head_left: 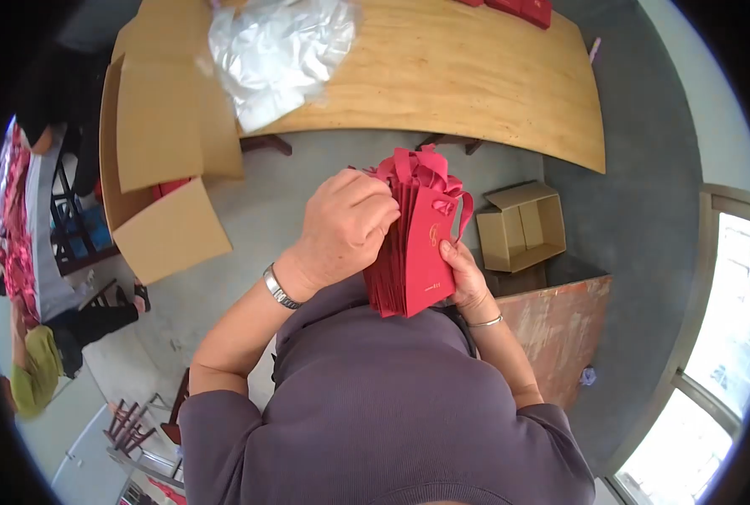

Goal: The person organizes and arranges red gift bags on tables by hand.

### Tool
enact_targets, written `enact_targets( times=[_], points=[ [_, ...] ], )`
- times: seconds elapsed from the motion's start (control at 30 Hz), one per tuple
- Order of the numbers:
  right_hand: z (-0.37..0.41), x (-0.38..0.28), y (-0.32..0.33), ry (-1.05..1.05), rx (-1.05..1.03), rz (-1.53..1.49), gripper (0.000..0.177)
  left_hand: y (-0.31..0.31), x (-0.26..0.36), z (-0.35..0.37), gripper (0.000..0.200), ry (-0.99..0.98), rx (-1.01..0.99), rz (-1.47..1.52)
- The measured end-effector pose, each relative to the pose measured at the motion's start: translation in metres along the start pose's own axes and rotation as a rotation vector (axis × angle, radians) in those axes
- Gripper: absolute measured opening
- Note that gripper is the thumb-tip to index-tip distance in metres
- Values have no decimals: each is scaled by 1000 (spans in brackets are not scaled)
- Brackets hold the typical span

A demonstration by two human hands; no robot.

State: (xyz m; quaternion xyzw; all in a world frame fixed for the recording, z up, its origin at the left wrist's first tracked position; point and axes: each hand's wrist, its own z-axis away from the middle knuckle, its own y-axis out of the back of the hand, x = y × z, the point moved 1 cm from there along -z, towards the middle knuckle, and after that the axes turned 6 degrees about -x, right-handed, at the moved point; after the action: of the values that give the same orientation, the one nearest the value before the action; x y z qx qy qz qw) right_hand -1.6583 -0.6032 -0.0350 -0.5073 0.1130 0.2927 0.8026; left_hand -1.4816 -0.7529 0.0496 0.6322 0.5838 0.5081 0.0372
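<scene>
A stack of flat red paper gift bags (430,244) with ribbon handles is held upright in front of my body. My right hand (468,278) grips the stack at its right edge, thumb across the front bag and the other fingers hidden behind. My left hand (350,223), with a metal watch on the wrist, is closed at the upper left edges of the bags. Its fingertips pinch there, though how many bags they hold is hidden. Red ribbon loops (425,168) bunch together above the stack.
Ahead stands a wooden table (459,76) bearing a clear plastic bag (282,59). An open cardboard box (160,126) with red contents is at left. A smaller open carton (522,227) sits at right, by a worn wooden box (556,328). Another person (42,362) is at far left.
</scene>
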Motion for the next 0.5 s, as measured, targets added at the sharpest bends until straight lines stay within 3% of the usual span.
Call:
enact_targets(
  times=[0.1, 0.2, 0.27, 0.3, 0.33, 0.4, 0.5],
  points=[
    [-14, -40, 23, 38, -29, 29, 54, -23, -21, -48, 6, 97, 86, 4],
    [-23, -78, 42, 8, -111, 9, 55, -46, -72, -108, 15, 728, 149, 350],
    [-26, -103, 52, -44, -107, -9, 58, -71, -119, -137, 24, 775, 44, 356],
    [-30, -114, 57, -40, -103, -11, 58, -83, -126, -148, 28, 926, -74, 301],
    [-33, -123, 62, -34, -89, -2, 55, -94, -132, -152, 28, 926, -83, 304],
    [-40, -139, 69, -33, -55, -8, 52, -107, -139, -146, 36, 755, 116, 205],
    [-54, -161, 76, -25, 121, 2, 42, -94, -99, -116, 39, 907, 323, 308]
  ],
)
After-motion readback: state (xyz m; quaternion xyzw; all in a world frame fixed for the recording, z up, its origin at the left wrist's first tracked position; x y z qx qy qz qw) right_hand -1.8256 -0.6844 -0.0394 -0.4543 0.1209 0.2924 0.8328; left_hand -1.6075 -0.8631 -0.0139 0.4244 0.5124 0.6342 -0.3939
